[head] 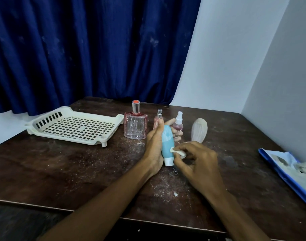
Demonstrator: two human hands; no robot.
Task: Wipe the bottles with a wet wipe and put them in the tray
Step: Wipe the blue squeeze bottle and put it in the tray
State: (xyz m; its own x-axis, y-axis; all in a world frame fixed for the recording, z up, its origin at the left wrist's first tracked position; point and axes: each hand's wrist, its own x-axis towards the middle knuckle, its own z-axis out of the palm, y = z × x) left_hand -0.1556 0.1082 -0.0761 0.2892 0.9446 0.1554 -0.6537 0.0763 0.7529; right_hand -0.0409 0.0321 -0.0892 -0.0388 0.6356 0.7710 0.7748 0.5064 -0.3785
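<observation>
My left hand (154, 146) grips a light blue bottle (167, 145) with a white cap, cap end pointing down toward me. My right hand (197, 164) pinches a small white wet wipe (179, 151) against the bottle's lower side. Behind stand a square clear perfume bottle (135, 125) with a silver cap, a thin pink spray bottle (157, 119), and a pink spray bottle (178, 123) with a clear cap. A beige ribbed bottle (199, 130) stands at the right. The cream perforated tray (44, 129) sits at the far left with nothing in it.
The dark wooden table (70, 171) is dusted with white specks. A blue-edged packet (293, 171) lies at the right edge. A blue curtain hangs behind, and white walls close the back right corner.
</observation>
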